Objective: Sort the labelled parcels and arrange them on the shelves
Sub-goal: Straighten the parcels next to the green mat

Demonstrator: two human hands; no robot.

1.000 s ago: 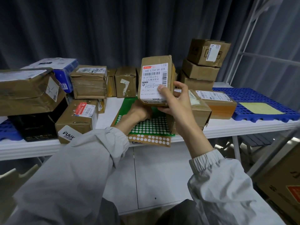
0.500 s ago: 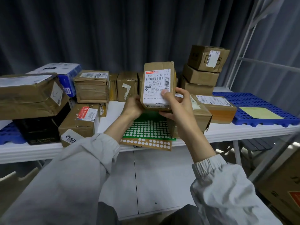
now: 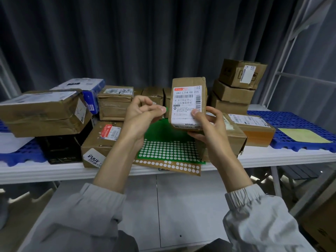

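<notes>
A small brown parcel (image 3: 187, 104) with a white barcode label stands upright above the table's middle. My right hand (image 3: 209, 128) grips its lower right side, thumb on the label. Just left of the parcel and apart from it, my left hand (image 3: 141, 115) has curled fingers, and thumb and forefinger pinch what looks like a small green sticker (image 3: 164, 108). Under both hands lies a green sticker sheet (image 3: 167, 150) full of white holes, on top of a brown one (image 3: 167, 165).
Several labelled brown parcels crowd the white table (image 3: 54, 171): a big one (image 3: 41, 111) at left and a stack of three (image 3: 234, 91) at right. Blue plastic pallets (image 3: 291, 120) lie at both ends. A white shelf frame (image 3: 291, 51) rises on the right.
My left hand has let go of the parcel and risen to its left, fingers pinched together. The right hand alone now holds the parcel, a little lower and further right in view.
</notes>
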